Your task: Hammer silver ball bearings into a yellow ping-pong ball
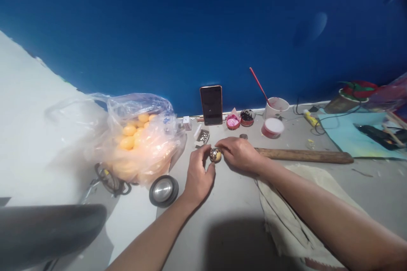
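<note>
In the middle of the table a small yellowish ball (pixel 215 155) has shiny silver pieces over much of its visible side. My left hand (pixel 200 173) curves its thumb and fingers around the ball's left side, holding it. From the right, my right hand (pixel 238 154) reaches in with fingers bent together, the tips at the ball's edge. Whether a small piece sits between those fingertips is hidden. Just behind, a small open box (pixel 202 137) contains several shiny silver bits.
A clear plastic bag (pixel 143 135) of yellow-orange balls stands left, behind a round black-rimmed metal dish (pixel 163 191). A phone (pixel 211 105) leans against the blue wall. Rightward are a pink-filled cup (pixel 233 121), a white-topped tub (pixel 272 128), a wooden handle (pixel 305 155) and a cloth (pixel 286 207).
</note>
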{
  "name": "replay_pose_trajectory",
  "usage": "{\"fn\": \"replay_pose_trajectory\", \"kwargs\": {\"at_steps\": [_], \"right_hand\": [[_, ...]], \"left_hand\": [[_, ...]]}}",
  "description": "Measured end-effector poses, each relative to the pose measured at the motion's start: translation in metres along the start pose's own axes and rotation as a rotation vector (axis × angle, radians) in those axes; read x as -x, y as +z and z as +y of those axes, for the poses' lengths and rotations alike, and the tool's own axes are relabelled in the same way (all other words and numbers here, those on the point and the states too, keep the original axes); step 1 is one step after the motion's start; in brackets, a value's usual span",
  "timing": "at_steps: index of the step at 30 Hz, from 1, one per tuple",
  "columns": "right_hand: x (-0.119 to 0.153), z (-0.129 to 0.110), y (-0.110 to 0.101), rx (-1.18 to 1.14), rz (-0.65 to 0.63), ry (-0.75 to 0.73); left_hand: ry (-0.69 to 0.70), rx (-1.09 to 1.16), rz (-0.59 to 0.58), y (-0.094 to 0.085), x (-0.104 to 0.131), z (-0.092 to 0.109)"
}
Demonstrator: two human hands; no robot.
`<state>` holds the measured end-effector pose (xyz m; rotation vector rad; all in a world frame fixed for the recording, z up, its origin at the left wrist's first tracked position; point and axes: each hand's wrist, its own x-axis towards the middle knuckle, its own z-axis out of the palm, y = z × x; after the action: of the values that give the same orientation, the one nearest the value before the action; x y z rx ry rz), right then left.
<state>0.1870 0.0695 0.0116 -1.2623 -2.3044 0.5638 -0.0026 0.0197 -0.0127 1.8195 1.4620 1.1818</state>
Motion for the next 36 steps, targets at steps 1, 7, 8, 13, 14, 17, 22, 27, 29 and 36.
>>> {"fn": "replay_pose_trajectory", "kwargs": {"at_steps": [1,7,8,13,14,17,22,27,29,36], "right_hand": [[0.000,0.000,0.000,0.010,-0.013,-0.004],[-0.003,0.001,-0.009,-0.024,0.069,-0.008],[-0.003,0.003,-0.015,0.007,0.110,0.028],[0.010,0.019,-0.063,0.412,-0.153,0.244],[0.013,0.022,-0.071,0.420,-0.204,0.251],[0.021,0.027,-0.084,0.410,-0.347,0.253],[0.018,0.027,-0.078,0.431,-0.435,0.248],[0.016,0.024,-0.078,0.388,-0.289,0.187],[0.016,0.017,-0.080,0.305,-0.217,0.119],[0.016,-0.016,-0.073,0.187,-0.039,0.101]], "left_hand": [[0.025,-0.023,-0.032,0.000,0.000,-0.002],[0.047,-0.093,-0.108,-0.001,-0.001,-0.003],[0.036,-0.090,-0.106,-0.001,-0.001,-0.002],[-0.020,-0.018,-0.042,0.001,0.000,0.003],[-0.029,-0.009,-0.031,0.001,0.000,0.004],[0.003,-0.012,-0.029,0.002,-0.001,0.007],[0.045,-0.039,-0.166,-0.001,-0.001,0.007],[-0.020,-0.033,-0.161,-0.002,-0.001,0.006],[0.035,-0.024,-0.150,0.000,-0.001,0.004],[0.006,-0.044,-0.168,0.003,0.000,0.000]]}}
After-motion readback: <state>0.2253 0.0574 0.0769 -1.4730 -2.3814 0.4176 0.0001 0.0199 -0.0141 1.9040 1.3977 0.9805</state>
